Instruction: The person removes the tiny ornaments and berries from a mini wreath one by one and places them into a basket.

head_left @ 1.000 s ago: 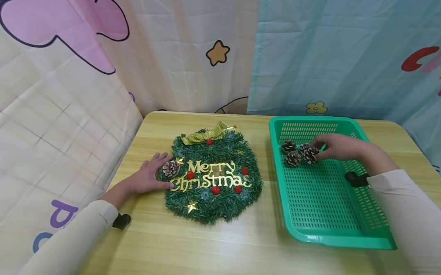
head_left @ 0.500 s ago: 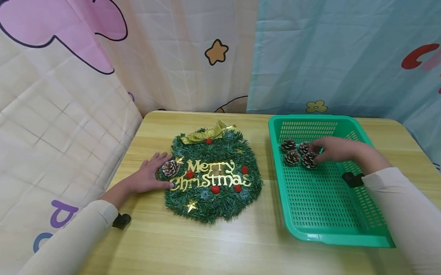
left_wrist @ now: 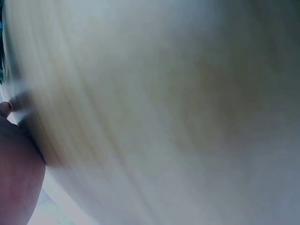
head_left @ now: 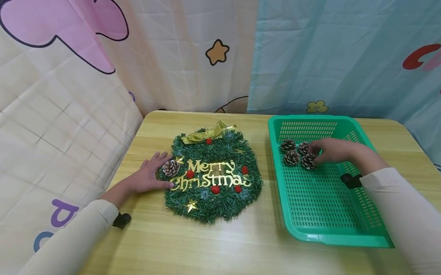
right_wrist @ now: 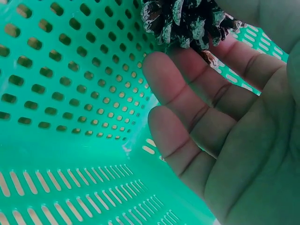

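In the head view my left hand (head_left: 148,176) lies with spread fingers on the left edge of a green Christmas wreath (head_left: 212,211). A frosted pine cone (head_left: 171,168) sits on the wreath by those fingers. My right hand (head_left: 333,150) reaches into a green plastic basket (head_left: 323,202) and pinches a pine cone (head_left: 308,162) low over its floor. The right wrist view shows this pine cone (right_wrist: 187,23) between thumb and fingers, partly cut off by the frame. Several other pine cones (head_left: 291,158) lie beside it. Blurred tabletop fills most of the left wrist view.
The wreath bears gold "Merry Christmas" lettering (head_left: 211,181), red berries, gold stars and a gold bow (head_left: 205,135). Wreath and basket stand on a wooden table (head_left: 196,253). Printed curtains (head_left: 187,52) hang behind and at the left.
My right hand has shifted slightly left and nearer with its pine cone, which now sits a little apart from the cone behind it. My left hand and the wreath stay where they were.
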`<state>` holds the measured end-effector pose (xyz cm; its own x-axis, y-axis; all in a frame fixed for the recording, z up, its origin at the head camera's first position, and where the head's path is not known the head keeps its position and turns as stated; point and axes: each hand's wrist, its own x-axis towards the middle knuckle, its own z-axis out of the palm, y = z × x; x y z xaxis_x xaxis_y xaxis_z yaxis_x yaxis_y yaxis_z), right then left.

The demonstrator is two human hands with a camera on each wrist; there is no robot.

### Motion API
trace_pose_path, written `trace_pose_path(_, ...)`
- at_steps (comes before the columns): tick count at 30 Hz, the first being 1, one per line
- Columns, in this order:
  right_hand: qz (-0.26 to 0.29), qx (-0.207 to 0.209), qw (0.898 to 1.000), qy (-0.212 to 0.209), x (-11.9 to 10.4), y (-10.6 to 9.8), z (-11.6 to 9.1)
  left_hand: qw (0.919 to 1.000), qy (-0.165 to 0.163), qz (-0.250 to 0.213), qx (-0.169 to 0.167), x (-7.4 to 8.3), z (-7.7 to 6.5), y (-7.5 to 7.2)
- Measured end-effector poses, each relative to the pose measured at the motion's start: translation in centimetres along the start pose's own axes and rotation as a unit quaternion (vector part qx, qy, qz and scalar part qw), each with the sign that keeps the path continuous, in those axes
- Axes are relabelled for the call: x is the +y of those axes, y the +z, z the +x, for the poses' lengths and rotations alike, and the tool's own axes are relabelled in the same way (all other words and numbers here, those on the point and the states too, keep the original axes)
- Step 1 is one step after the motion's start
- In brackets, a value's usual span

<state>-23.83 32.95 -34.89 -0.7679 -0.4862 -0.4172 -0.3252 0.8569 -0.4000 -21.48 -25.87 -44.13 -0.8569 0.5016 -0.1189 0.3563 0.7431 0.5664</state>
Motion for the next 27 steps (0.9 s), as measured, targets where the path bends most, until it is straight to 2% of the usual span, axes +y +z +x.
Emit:
trace_pose_path(9,-0.003,0.022,1.0,0.002,-0.23,0.09,0.14,1.0,-0.002,0.005,0.0,0.02,0.02,0.0)
trace_pose_path(15,-0.006,0.018,1.0,0.003,-0.4,0.24,0.38,1.0,0.005,0.0,0.003,-0.03,-0.16,0.29)
trace_pose_path(27,-0.008,0.037,0.999,0.002,-0.16,0.14,0.46,1.0,0.002,0.002,0.001,-0.03,-0.01,0.13)
